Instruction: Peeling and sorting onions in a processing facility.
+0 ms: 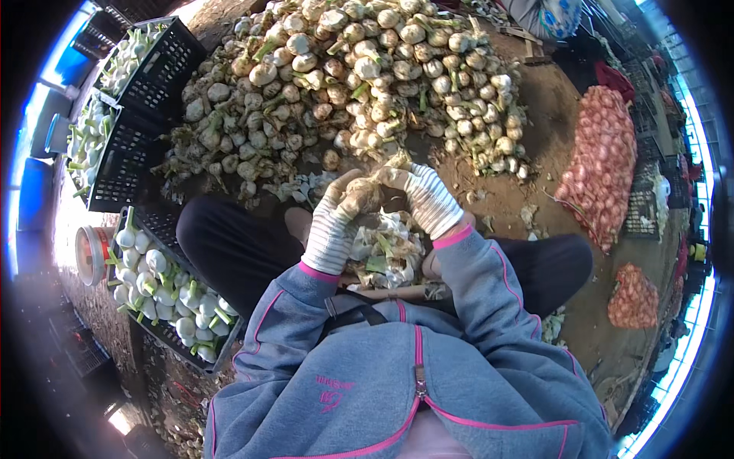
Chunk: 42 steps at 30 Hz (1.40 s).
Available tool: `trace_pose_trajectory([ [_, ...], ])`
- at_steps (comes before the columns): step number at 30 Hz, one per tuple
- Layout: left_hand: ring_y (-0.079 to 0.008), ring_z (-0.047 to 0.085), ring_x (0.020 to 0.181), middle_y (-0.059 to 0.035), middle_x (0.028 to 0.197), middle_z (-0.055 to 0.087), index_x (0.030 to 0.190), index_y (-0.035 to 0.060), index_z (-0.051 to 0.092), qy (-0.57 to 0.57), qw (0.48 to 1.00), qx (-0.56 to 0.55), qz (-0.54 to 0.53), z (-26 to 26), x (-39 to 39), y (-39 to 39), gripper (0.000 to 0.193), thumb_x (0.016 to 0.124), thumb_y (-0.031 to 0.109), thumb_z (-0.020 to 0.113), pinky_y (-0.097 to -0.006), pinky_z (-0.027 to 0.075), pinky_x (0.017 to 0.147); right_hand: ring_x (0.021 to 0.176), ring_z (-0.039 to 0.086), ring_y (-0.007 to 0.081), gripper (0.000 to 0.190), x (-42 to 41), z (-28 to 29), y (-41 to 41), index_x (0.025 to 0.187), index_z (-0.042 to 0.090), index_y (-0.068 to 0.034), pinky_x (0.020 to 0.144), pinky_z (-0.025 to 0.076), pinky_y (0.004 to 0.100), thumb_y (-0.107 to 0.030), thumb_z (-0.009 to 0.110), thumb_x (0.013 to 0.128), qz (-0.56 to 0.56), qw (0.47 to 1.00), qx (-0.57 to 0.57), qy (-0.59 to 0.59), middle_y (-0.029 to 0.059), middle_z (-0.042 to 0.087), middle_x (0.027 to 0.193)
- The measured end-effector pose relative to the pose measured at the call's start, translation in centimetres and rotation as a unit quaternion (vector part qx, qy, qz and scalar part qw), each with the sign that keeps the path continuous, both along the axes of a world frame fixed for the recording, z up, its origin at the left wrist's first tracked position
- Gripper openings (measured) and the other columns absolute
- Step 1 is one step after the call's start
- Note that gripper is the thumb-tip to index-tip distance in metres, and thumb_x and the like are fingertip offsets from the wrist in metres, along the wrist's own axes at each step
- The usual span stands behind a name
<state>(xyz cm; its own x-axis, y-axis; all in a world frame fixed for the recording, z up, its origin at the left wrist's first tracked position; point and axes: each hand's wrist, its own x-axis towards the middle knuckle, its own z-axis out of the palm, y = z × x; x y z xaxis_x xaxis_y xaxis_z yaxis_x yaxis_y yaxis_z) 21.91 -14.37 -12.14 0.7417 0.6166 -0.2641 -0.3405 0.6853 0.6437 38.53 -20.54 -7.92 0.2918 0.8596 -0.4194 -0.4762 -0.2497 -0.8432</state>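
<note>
In striped knit gloves, both of my hands meet in front of my lap around one garlic bulb [362, 194] with dry, dirty skin. My left hand [332, 226] grips the bulb's body. My right hand [427, 192] pinches its stem [397, 163]. Below the hands, between my crossed legs, lies a heap of peeled-off garlic skins [390, 246]. Just beyond them a large pile of unpeeled garlic bulbs [344, 74] covers the ground.
Black plastic crates [117, 166] of cleaned white garlic [157, 275] stand at the left, beside a clear bucket [92, 255]. On the right lie a big red mesh sack of bulbs [602, 155] and a smaller one [633, 298]. Part of another person [542, 17] shows at the top right.
</note>
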Motion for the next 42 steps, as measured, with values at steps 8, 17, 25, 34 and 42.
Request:
trace_pose_trajectory([
  [8, -0.0213, 0.060, 0.099, -0.0099, 0.113, 0.059, 0.124, 0.0019, 0.048, -0.037, 0.997, -0.066, 0.034, 0.7, 0.0, -3.7, 0.043, 0.088, 0.019, 0.064, -0.0346, 0.053, 0.083, 0.082, 0.060, 0.0121, 0.024, -2.4, -1.6, -4.0, 0.100, 0.069, -0.002, 0.076, 0.048, 0.0268, -0.016, 0.065, 0.082, -0.049, 0.995, 0.023, -0.090, 0.0049, 0.067, 0.089],
  [17, -0.0197, 0.062, 0.087, -0.0124, 0.106, 0.060, 0.119, 0.0005, 0.049, -0.039, 0.999, -0.005, 0.020, 1.0, 0.4, -4.9, 0.037, 0.090, 0.020, 0.061, -0.0324, 0.055, 0.066, 0.079, 0.061, 0.0155, 0.025, -2.5, -1.2, -5.7, 0.098, 0.068, 0.000, 0.076, 0.048, 0.0297, -0.019, 0.065, 0.083, -0.068, 0.964, 0.047, -0.254, 0.0107, 0.068, 0.087],
  [25, -0.0267, 0.062, 0.094, -0.0124, 0.110, 0.063, 0.118, 0.0033, 0.056, -0.144, 0.967, -0.195, -0.074, -0.9, -0.2, -4.5, 0.036, 0.092, 0.028, 0.056, -0.0345, 0.052, 0.072, 0.079, 0.061, 0.0104, 0.024, -1.7, -1.5, -6.7, 0.103, 0.066, 0.002, 0.071, 0.049, 0.0246, -0.012, 0.065, 0.084, -0.030, 0.980, 0.012, -0.195, 0.0062, 0.068, 0.089],
  [34, -0.0172, 0.065, 0.069, -0.0047, 0.082, 0.066, 0.102, 0.0074, 0.064, 0.130, 0.979, -0.157, 0.021, -1.5, 0.2, -4.3, 0.034, 0.089, 0.038, 0.060, -0.0299, 0.055, 0.059, 0.075, 0.064, 0.0218, 0.019, -3.4, -4.9, -6.4, 0.092, 0.067, 0.001, 0.068, 0.049, 0.0320, -0.004, 0.059, 0.075, -0.008, 0.896, 0.035, -0.442, 0.0144, 0.067, 0.084],
  [42, -0.0129, 0.033, 0.032, -0.0071, 0.061, 0.057, 0.090, 0.0087, 0.064, 0.052, 0.941, -0.330, -0.059, -2.0, 0.3, -3.4, 0.056, 0.086, 0.061, 0.045, -0.0289, 0.041, 0.037, 0.075, 0.062, 0.0319, 0.020, -3.2, -7.0, -4.9, 0.092, 0.063, 0.004, 0.068, 0.049, 0.0363, -0.003, 0.059, 0.073, -0.053, 0.896, 0.038, -0.440, 0.0183, 0.064, 0.083],
])
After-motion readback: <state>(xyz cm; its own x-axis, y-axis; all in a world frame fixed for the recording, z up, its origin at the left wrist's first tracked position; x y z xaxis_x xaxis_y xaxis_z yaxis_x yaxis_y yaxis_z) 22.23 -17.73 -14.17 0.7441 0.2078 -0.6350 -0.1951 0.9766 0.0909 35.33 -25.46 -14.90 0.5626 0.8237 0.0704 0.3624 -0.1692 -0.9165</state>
